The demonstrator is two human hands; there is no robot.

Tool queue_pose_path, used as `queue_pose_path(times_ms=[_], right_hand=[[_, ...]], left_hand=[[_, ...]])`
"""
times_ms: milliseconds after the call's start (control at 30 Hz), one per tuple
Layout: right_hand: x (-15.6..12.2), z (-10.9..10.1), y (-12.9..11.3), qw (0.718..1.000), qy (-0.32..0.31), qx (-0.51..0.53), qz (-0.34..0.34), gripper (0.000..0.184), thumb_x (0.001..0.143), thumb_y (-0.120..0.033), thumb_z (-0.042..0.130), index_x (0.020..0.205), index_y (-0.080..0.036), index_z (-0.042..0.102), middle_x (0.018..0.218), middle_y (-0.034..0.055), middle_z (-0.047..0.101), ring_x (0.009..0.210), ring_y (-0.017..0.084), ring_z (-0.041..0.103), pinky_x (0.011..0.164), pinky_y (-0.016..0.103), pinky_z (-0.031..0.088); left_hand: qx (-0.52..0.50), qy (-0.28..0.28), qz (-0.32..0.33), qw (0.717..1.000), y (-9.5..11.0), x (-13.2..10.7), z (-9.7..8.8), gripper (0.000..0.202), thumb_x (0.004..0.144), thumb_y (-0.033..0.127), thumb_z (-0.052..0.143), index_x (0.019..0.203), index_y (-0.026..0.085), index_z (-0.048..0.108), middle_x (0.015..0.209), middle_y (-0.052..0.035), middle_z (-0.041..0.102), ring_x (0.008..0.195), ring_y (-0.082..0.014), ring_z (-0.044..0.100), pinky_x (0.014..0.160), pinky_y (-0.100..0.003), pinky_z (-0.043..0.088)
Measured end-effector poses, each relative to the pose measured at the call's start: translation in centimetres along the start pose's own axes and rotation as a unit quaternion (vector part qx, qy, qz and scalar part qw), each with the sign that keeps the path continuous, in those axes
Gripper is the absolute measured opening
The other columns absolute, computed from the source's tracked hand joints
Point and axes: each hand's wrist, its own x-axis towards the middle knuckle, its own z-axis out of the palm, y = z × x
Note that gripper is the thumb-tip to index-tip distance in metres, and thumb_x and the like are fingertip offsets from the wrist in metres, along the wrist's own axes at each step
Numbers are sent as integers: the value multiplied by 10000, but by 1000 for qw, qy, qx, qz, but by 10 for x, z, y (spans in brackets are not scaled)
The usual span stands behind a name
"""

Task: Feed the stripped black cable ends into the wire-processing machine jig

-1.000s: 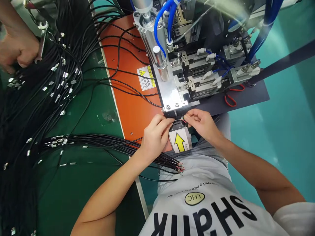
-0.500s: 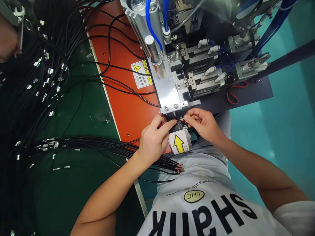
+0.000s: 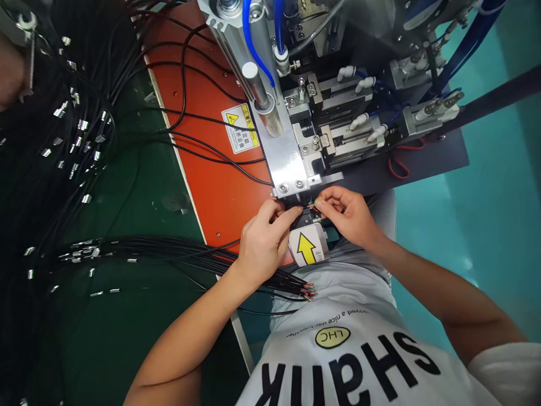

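Note:
At the front edge of the machine (image 3: 282, 163), my left hand (image 3: 262, 239) is closed on a black cable, its fingertips near the cable's stripped end. Facing it, my right hand (image 3: 349, 217) pinches the thin coloured wires (image 3: 313, 207) that fan out from that end. The fingers hide most of the cable. Just below the wires is a pale block (image 3: 307, 245) bearing a yellow arrow. Under my left forearm runs a bundle of black cables (image 3: 169, 248), whose stripped coloured ends (image 3: 309, 291) rest against my shirt.
Many black cables (image 3: 38, 186) with metal connectors cover the left of the green table (image 3: 139, 338). A red-orange base plate (image 3: 198, 192) carries a warning label (image 3: 240, 128). Blue air tubes (image 3: 253, 39) rise above. Part of another person (image 3: 10, 73) and a wrench (image 3: 31, 56) appear at far left.
The view has shifted slightly, so the machine and table appear a little further left. Both hands keep the same hold and almost the same place.

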Motion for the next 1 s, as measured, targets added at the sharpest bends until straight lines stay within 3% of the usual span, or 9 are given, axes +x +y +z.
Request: queue_pose_path(times_ms=[500,833,1000], right_hand=[[-2,4,1,1000,20,-5,5,164,877,-349,675,838,-197,625,756,7,652,663,152,610,639,300,484],[-6,7,-2,987,46,-148,-39,60,912,-251,608,866,-214,594,800,9,680,681,161,661,628,294,433],[-7,5,0,992,37,-118,-17,100,928,-294,598,876,-209,592,783,4,680,675,161,682,601,283,439]], left_hand=[[12,-16,-11,1000,1,-2,1,337,922,111,474,1193,220,640,972,-72,543,917,-175,602,737,-278,537],[59,-18,4,998,1,-1,2,343,901,106,478,1177,201,659,958,-79,536,833,-162,581,632,-239,471],[62,-14,2,998,2,-1,2,326,905,118,482,1159,204,667,950,-78,534,828,-162,575,620,-236,460]])
